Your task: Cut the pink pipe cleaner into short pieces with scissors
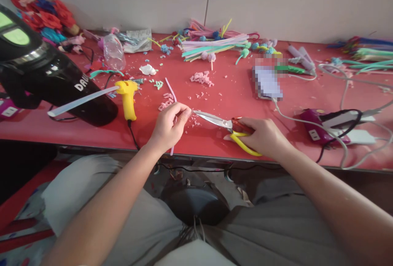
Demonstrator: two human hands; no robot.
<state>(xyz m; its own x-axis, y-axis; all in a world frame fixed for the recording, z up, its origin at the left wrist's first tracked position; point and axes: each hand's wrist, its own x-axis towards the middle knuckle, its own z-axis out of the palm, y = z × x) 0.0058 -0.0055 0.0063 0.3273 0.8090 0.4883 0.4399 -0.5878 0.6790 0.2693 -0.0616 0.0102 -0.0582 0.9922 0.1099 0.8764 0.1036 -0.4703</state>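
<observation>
My right hand (260, 135) grips a pair of scissors (215, 119) by its red and yellow handles, the blades nearly together and pointing left. Their tips reach the fingertips of my left hand (173, 125), which is closed in a pinch; whatever small thing sits in it is hidden. A lilac chenille stem (170, 88) passes beneath the left hand and shows on both sides; whether the fingers hold it, I cannot tell. Short pink cut pieces (166, 102) lie just behind that hand, with another pink pile (202, 78) farther back. Pink crumbs are scattered under the blades.
At left a yellow glue gun (129, 100) stands beside a black bottle (58, 69). Bundled chenille stems (215, 47) lie along the wall. On the right are a blurred-out phone (267, 82), a purple power strip (316, 127) and loose white cables. The red table's (211, 149) front edge is close.
</observation>
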